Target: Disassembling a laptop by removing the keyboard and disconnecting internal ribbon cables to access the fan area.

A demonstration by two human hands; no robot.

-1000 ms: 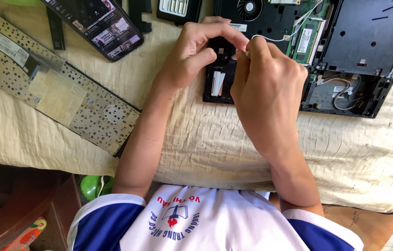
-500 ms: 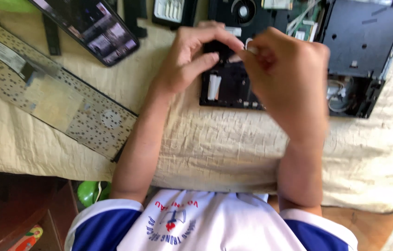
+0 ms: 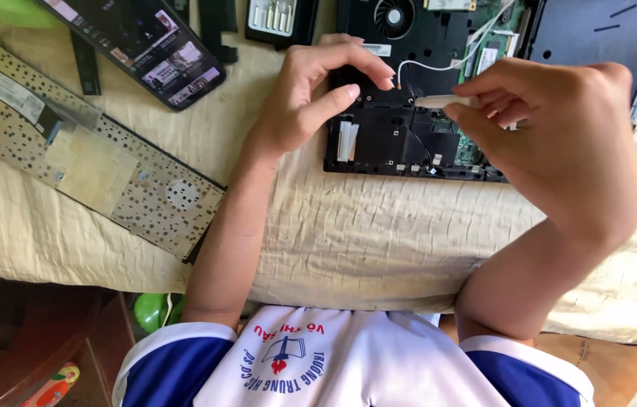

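A cream cloth (image 3: 379, 234) covers the table w/ everything laid on it. Top centre sits an opened laptop base (image 3: 409, 128), black, fan at its far edge, green board showing on its right side. Left of that lies a keyboard (image 3: 85, 162) flipped face-down, metal back up, running diagonally. Above it a phone (image 3: 149, 47), screen lit, tilted. The right hand (image 3: 552, 143) hangs over the base's right half, fingers bunched tight on a small white tool (image 3: 443, 100) held roughly level, tip pointing left toward the middle of the base. The left hand (image 3: 315, 94) rests at the base's left edge, thumb and forefinger curled toward each other but apart, nothing pinched betw. them; its forefinger tip is near the end of a thin white wire (image 3: 428, 66) that arcs across the base. The tool tip sits just right of that wire end, betw. the two hands; can't tell if it touches the wire or the base.
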